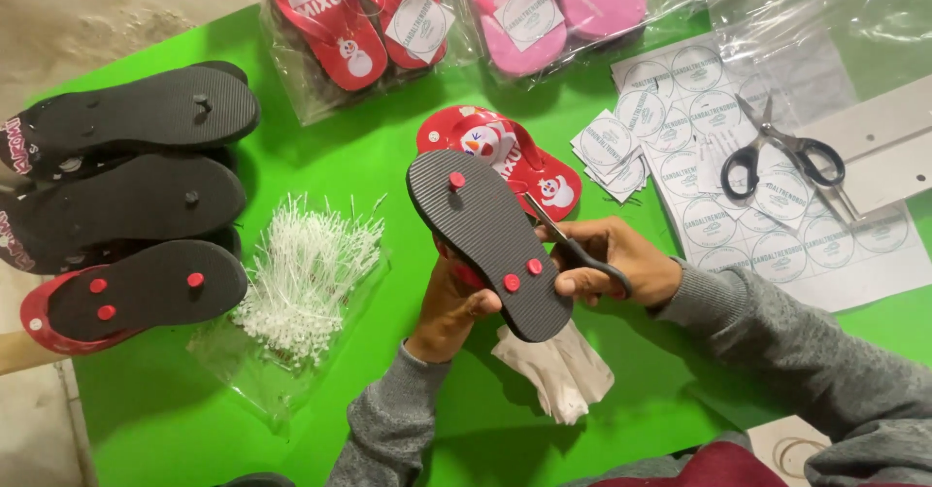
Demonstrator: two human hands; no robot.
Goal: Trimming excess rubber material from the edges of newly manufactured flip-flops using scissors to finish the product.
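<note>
**On the green worktop: a sandal held sole-up, small scissors at its edge**

At the far left of the green worktop (388, 171) lies a stack of 3 upturned sandals (136, 196), dark soles up, the lowest one showing 3 red plugs. Just beside them sits a heap of white plastic tag fasteners (306, 273) on a clear bag.

Near the middle, the left hand (456, 307) is closed around the heel end of a black-soled sandal (485, 239), holding it tilted with its ribbed sole and 3 red plugs facing up, lifted off the worktop. Under it lies a white cloth (558, 370). Behind it a red sandal (505, 157) with a cartoon print rests flat. Along the top edge, bagged red and pink sandals (447, 16) lie side by side.

To the right, the right hand (621, 264) grips small grey scissors (573, 244), blades touching the held sandal's edge. Farther right are a sheet of round labels (777, 225), loose cut labels (607, 147) and black-handled scissors (791, 152) lying on the sheet.
</note>
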